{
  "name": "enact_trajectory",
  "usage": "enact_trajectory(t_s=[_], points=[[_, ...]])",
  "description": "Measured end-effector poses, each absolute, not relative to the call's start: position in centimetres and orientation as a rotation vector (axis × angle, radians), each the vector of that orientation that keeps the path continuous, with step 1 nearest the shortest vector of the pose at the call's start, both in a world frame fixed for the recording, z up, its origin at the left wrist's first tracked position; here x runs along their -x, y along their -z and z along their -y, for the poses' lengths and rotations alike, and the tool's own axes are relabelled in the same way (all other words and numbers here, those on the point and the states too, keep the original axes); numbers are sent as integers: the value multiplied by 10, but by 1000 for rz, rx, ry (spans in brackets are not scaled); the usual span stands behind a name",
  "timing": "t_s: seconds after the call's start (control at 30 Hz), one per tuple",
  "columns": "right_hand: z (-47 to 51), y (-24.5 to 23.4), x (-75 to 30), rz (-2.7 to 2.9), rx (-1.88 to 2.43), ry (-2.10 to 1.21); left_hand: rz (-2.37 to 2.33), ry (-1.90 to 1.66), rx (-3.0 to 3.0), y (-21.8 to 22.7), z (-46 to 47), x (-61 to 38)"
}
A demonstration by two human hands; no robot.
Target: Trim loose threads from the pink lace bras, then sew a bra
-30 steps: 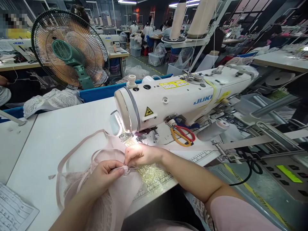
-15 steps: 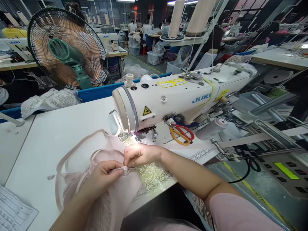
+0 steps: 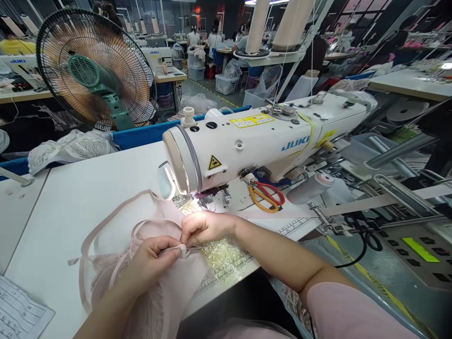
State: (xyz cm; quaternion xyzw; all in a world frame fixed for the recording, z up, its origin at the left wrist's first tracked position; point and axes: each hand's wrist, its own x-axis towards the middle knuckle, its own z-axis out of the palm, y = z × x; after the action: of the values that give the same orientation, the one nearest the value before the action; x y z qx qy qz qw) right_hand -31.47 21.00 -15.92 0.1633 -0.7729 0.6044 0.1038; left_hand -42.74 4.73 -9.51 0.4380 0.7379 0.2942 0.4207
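Note:
A pale pink garment (image 3: pixel 165 292) with thin straps lies on the white sewing table (image 3: pixel 88 197) in front of a white sewing machine (image 3: pixel 254 139). My left hand (image 3: pixel 151 259) pinches a fold of this fabric, fingers closed. My right hand (image 3: pixel 203 228) grips the same fold from the right, just in front of the lit needle area (image 3: pixel 197 202). Both hands touch each other at the fold.
Orange and red scissors (image 3: pixel 266 195) lie under the machine arm. A large fan (image 3: pixel 93 70) stands at the back left, with a heap of white lace (image 3: pixel 70 148) below it. A printed sheet (image 3: pixel 21 313) lies at the front left. A control panel (image 3: pixel 420 249) sits at the right. Other workers sit far behind.
Both hands keep their pinch on the pink fabric. The view has drifted slightly, nothing else moved.

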Motion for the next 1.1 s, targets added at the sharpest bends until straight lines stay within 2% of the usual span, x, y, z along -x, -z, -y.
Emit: enact_trajectory(t_s=[1.1], points=[[-212, 159, 313, 2315, -494, -1795, -1757, -785, -1026, 102, -44, 431]])
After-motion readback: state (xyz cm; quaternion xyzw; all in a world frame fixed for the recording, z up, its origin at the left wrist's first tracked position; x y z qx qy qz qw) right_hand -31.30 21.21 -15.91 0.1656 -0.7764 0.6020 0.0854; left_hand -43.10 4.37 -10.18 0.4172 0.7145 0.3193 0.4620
